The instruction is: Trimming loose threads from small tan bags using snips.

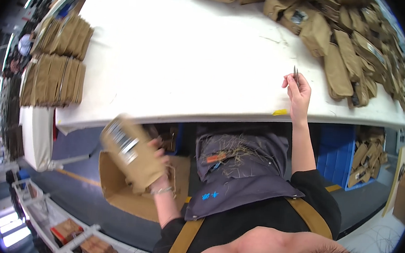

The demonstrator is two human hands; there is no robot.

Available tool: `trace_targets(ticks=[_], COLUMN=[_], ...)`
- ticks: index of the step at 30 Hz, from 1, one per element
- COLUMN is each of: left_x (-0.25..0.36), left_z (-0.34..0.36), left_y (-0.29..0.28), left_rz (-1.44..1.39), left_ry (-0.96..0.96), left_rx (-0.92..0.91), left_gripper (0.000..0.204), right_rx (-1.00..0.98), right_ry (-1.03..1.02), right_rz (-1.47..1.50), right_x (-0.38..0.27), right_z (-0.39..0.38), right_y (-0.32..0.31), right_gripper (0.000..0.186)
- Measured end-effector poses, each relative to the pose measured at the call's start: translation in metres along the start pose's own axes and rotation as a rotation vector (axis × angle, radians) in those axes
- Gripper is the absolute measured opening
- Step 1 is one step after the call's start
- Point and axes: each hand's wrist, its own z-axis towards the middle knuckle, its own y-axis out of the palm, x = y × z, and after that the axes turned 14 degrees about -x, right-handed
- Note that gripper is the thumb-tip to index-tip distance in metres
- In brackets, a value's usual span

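Observation:
My left hand grips a tan fabric pouch with a black-and-white label, held below the front edge of the white table; the pouch is slightly blurred and hides part of the hand. Beneath it is an open cardboard box. My right hand, over the table's right front, is closed on small metal snips pointing upward. A yellow strip lies on the edge beside my right wrist. A dark grey apron at my front carries many loose thread ends.
Tan pouches heap along the table's back and right. Neat stacks stand at its left end. A blue bin with tan pieces sits under the right side. A white-railed rack with boxes is at lower left.

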Motion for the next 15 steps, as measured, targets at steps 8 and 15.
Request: trace_targets(ticks=[8, 15], left_x=[0.119, 0.051], left_z=[-0.188, -0.120], left_y=[-0.110, -0.168], left_rz=[0.198, 1.098], left_ry=[0.997, 0.409], left_rx=[1.142, 1.500], left_gripper=[0.112, 0.053], right_rx=[0.560, 0.356], right_ry=[-0.422, -0.171], right_rz=[-1.109, -1.404], right_x=[-0.031, -0.032], right_z=[0.045, 0.089], right_y=[-0.105, -0.095], right_gripper=[0.021, 0.027])
